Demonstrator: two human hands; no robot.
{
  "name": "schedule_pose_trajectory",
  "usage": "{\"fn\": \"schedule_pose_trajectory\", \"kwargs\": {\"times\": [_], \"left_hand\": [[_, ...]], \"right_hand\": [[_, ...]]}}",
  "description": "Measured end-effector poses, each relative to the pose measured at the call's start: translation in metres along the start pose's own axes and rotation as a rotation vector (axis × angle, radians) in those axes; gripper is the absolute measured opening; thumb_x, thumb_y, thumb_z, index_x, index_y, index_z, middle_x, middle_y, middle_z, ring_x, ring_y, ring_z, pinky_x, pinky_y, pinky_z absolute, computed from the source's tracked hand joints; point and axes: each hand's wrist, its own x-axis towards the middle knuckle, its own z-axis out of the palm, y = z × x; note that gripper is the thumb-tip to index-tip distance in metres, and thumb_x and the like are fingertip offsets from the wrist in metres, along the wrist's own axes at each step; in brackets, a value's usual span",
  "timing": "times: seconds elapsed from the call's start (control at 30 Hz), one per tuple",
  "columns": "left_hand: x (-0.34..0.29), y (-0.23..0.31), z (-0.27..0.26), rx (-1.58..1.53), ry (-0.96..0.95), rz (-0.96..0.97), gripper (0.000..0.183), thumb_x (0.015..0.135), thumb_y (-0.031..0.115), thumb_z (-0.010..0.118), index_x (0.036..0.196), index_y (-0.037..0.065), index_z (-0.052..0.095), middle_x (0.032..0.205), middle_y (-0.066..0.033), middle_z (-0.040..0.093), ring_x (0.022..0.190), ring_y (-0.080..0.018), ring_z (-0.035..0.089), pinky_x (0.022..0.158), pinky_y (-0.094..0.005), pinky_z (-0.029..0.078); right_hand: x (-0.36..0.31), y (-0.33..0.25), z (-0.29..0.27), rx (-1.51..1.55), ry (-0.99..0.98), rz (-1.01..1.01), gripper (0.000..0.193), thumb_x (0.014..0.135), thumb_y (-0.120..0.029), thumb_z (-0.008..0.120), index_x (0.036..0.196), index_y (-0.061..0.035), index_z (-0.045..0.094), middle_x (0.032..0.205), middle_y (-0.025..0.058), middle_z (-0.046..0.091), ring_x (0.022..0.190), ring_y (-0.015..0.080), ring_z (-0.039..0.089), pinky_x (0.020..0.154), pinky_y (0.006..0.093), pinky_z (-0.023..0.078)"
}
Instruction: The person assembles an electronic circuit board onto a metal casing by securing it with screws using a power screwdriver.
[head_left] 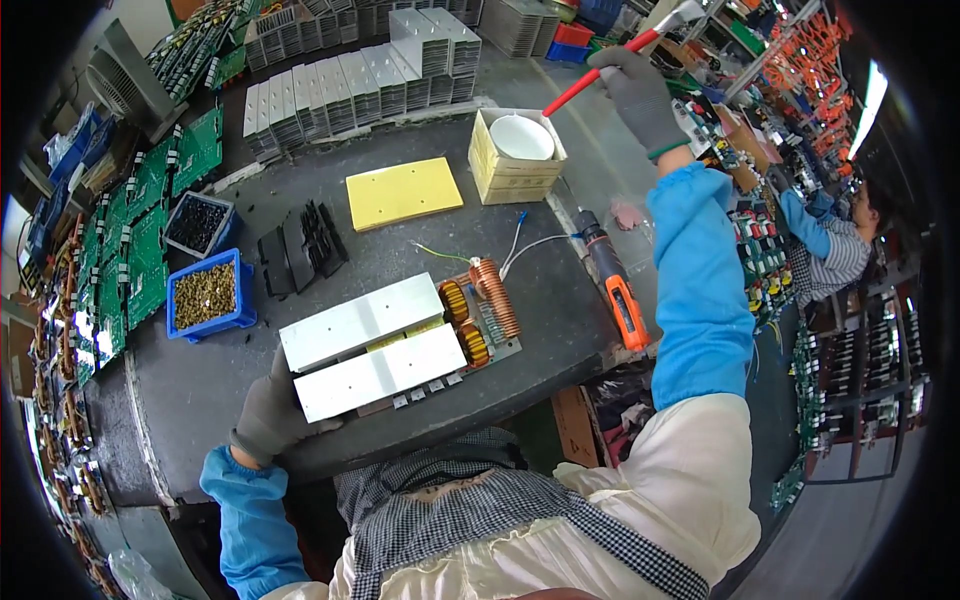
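My left hand (272,405), in a grey glove, grips the left end of a circuit board assembly lying on the dark bench. Two flat silvery heat sinks (385,370) cover most of it, side by side. At its right end are a copper coil (496,298) and two smaller wound coils (467,322); loose wires stick out behind. My right hand (640,95), also gloved, is raised at the upper right, closed around a red-handled tool (572,92) with a silvery flat end. The tool's exact kind is unclear. Its lower end is by a white tub (522,137) in a cardboard box (515,180).
An orange and grey electric screwdriver (622,300) lies right of the assembly. Behind are a yellow plate (404,193) and black strips (305,248). Left stand a blue bin of brass-coloured pieces (245,315) and a bin of black parts (198,225). Stacked heat sinks (360,95) line the back.
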Motion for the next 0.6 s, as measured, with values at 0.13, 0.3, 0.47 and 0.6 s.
{"fn": "schedule_pose_trajectory", "kwargs": {"times": [0.13,0.3,0.47,0.6], "left_hand": [[0.003,0.006,-0.001,0.02,-0.028,-0.043,0.126,0.059,0.039,0.097,0.157,0.009,0.023,0.125,-0.0197,0.068,0.113,-0.0422,0.067,0.092,-0.0445,0.057],[0.004,0.004,0.002,-0.012,-0.039,-0.038,0.126,0.058,0.036,0.098,0.156,0.007,0.024,0.125,-0.0201,0.068,0.114,-0.0422,0.066,0.093,-0.0447,0.056],[0.007,0.003,0.0,-0.125,-0.02,-0.03,0.115,0.056,0.029,0.099,0.149,0.003,0.037,0.128,-0.02,0.067,0.119,-0.0398,0.065,0.095,-0.0428,0.053],[0.006,0.001,-0.003,-0.119,-0.05,-0.043,0.102,0.056,0.03,0.099,0.14,0.001,0.048,0.125,-0.0189,0.069,0.115,-0.0373,0.067,0.096,-0.0418,0.053]], "right_hand": [[-0.005,0.002,0.029,-0.192,-0.035,-0.169,0.018,0.092,-0.014,0.059,0.102,-0.0099,0.073,0.101,0.0115,0.067,0.096,0.0288,0.066,0.087,0.0392,0.053],[-0.022,0.024,0.037,-0.257,-0.425,-0.04,0.022,0.093,-0.017,0.062,0.11,-0.0066,0.071,0.108,0.0102,0.068,0.103,0.0248,0.065,0.093,0.0372,0.049],[-0.053,0.029,-0.027,-0.35,-0.427,0.138,0.04,0.093,-0.034,0.067,0.116,-0.0015,0.07,0.106,0.013,0.071,0.1,0.0245,0.066,0.09,0.0361,0.05],[-0.102,0.02,-0.064,-0.539,-0.479,0.265,0.038,0.09,-0.034,0.067,0.112,-0.0033,0.071,0.1,0.0151,0.072,0.085,0.026,0.07,0.081,0.0389,0.054]]}}
